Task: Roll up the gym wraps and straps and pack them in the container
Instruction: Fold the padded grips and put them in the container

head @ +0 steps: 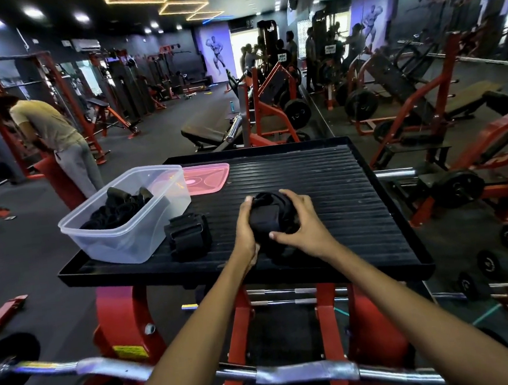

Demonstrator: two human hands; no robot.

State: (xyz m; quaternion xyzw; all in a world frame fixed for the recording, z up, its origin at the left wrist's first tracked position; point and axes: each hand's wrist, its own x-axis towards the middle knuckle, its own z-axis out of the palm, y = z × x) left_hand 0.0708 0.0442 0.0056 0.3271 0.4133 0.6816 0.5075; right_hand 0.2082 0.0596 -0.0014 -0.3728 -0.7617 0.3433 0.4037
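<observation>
A black gym wrap (271, 215) sits bunched into a thick roll on the black ribbed platform (338, 185). My left hand (245, 230) clasps its left side and my right hand (303, 221) grips its right side, thumb across the front. A clear plastic container (127, 234) stands at the platform's left and holds several rolled black straps (119, 208). Another black strap with a buckle (189, 236) lies between the container and my left hand.
A pink lid (205, 178) lies behind the container. A chrome curl bar (293, 373) crosses below my forearms. Red machines, benches and weight plates surround the platform. A person in a beige shirt (47, 124) bends at the left; other people stand far back.
</observation>
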